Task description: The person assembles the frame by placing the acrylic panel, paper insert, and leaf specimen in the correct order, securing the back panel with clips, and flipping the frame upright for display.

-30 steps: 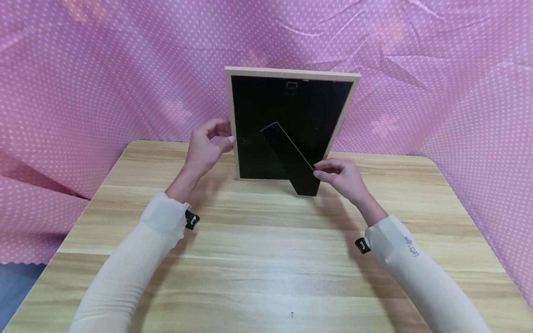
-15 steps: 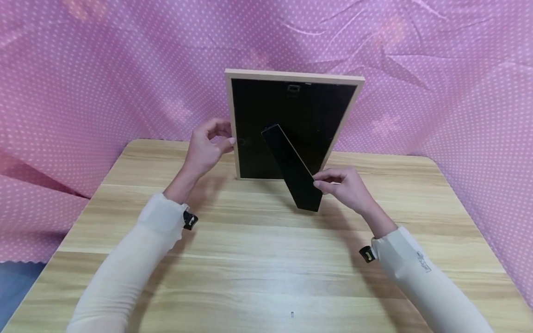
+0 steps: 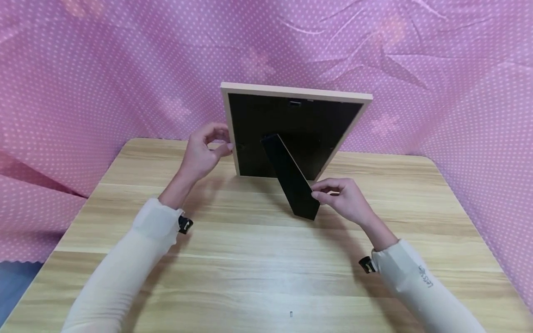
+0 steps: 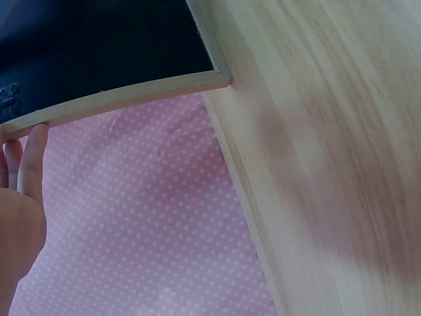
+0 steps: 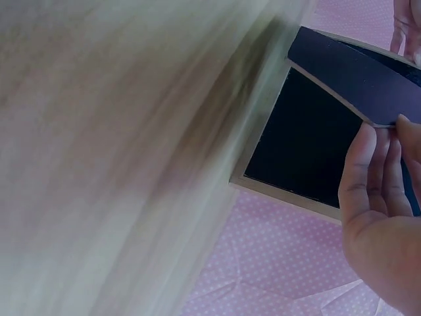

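A picture frame (image 3: pixel 296 93) with a pale wooden rim and black back stands near the table's far edge, its back toward me and its top leaning my way. From the middle of its back a black easel leg (image 3: pixel 289 180) slants down and out. My left hand (image 3: pixel 201 150) holds the frame's left side, thumb on the near face and fingers behind. With thumb and fingers my right hand (image 3: pixel 343 199) pinches the right edge of the leg near its lower end. The right wrist view shows this pinch on the leg (image 5: pixel 355 79) closely.
The wooden table (image 3: pixel 241 277) has rounded far corners. A tiny dark mark or piece (image 3: pixel 291 314) shows near its front. A pink dotted cloth (image 3: pixel 125 69) hangs behind and on both sides. Each sleeve carries a small black device (image 3: pixel 185 225) at the wrist.
The top of the frame has tipped toward me. The easel leg's lower end has swung nearer, with my right hand following it. My left hand keeps its place at the frame's side.
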